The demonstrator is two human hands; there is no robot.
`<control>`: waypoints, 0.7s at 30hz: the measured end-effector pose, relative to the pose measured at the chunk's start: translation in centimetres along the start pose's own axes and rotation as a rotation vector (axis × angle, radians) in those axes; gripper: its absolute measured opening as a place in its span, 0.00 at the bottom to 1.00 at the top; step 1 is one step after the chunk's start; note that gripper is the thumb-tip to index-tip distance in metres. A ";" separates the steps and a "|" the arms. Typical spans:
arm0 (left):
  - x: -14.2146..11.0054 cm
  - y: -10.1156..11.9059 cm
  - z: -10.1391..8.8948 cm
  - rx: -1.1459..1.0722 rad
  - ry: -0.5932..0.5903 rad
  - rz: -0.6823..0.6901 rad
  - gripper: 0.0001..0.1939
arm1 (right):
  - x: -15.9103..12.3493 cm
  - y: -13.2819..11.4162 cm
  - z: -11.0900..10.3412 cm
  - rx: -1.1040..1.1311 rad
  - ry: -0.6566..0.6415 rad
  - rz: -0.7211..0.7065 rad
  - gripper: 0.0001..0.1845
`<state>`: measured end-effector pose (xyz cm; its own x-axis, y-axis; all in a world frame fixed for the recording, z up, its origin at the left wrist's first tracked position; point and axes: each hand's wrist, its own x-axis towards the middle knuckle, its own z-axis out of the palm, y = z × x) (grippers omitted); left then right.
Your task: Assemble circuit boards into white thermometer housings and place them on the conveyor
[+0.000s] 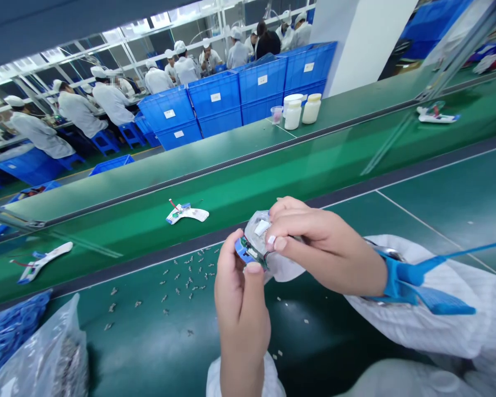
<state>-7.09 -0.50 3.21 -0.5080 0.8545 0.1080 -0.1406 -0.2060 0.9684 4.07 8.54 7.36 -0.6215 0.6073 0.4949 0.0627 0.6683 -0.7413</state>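
My left hand (240,292) and my right hand (318,248) meet above a green bench mat (355,220). Together they pinch a small circuit board (251,251) with a blue plastic part, partly wrapped in clear plastic film (259,229). The right fingers press on the film and hide part of the board. A blue wrist strap (413,281) circles my right wrist. Several small metal parts (186,281) lie scattered on the mat below my left hand. A white assembly with a red wire (187,214) rests on the green conveyor belt (273,171) just beyond my hands.
Another white assembly (43,262) lies on the belt at the left, and a third (437,116) at the far right. A plastic bag of metal parts (37,358) sits at the lower left. Beyond stand blue crates (240,94), white jars (301,109) and co-workers (111,99) in white coats.
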 end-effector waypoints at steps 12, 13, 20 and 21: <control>-0.6 0.7 -0.3 0.113 -0.065 0.095 0.15 | 1.4 -1.3 -1.9 -0.151 -0.328 -0.156 0.17; -0.6 0.6 -0.4 0.128 -0.069 0.096 0.15 | 1.5 -1.4 -2.0 -0.155 -0.342 -0.160 0.17; -0.7 0.3 -1.0 0.178 -0.145 0.111 0.17 | 1.7 -1.6 -2.5 -0.150 -0.413 -0.146 0.16; -0.7 0.3 -1.0 0.180 -0.145 0.118 0.17 | 1.7 -1.5 -2.5 -0.147 -0.414 -0.141 0.16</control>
<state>-7.65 -1.64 3.21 -0.3832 0.8918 0.2407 0.0727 -0.2307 0.9703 4.86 9.60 10.45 -0.8897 0.3030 0.3415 0.0465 0.8043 -0.5924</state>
